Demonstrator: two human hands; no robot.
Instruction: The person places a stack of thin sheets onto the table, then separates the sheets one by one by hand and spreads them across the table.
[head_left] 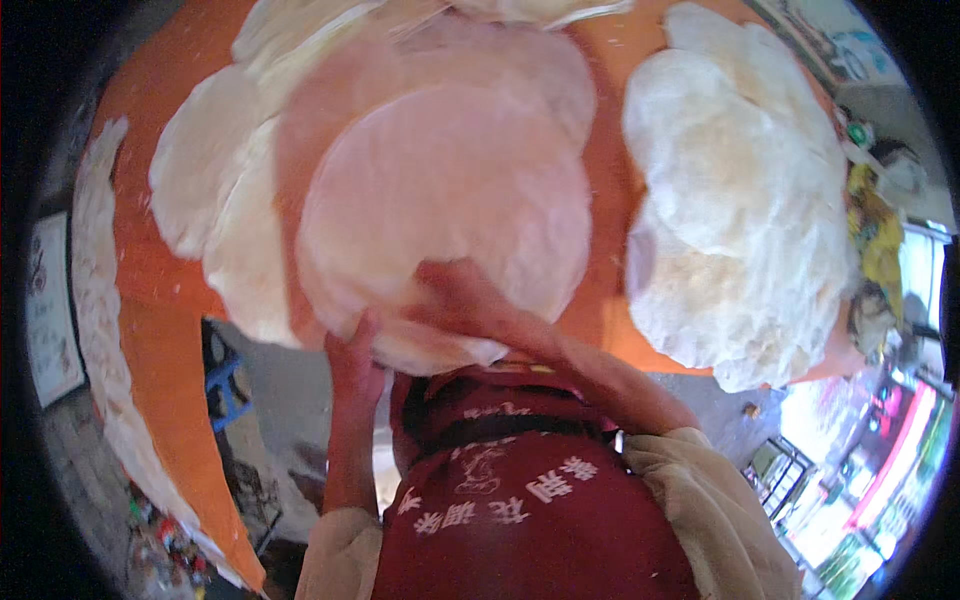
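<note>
Closest to the lens, at six o'clock, a dark red apron (530, 520) with pale sleeves fills the lower edge, and both forearms rise from it toward the middle. Just above, the left hand (352, 365) grips the near rim of a thin, translucent round sheet (450, 210), fingers closed on its edge from beneath, probably so the limp disc can be carried without tearing. Over at the sheet's lower margin, the right hand (470, 300) lies flat and spread on top of it, pressing rather than pinching, likely to steady the soft, floppy circle. That sheet sits at centre, above an orange table (610, 300), overlapping other pale rounds (215, 190) fanned toward ten o'clock. At two to three o'clock a heap of whiter, crinkled, dry-looking sheets (740, 200) is stacked apart, seemingly kept separate from the smoother, pinkish ones.
</note>
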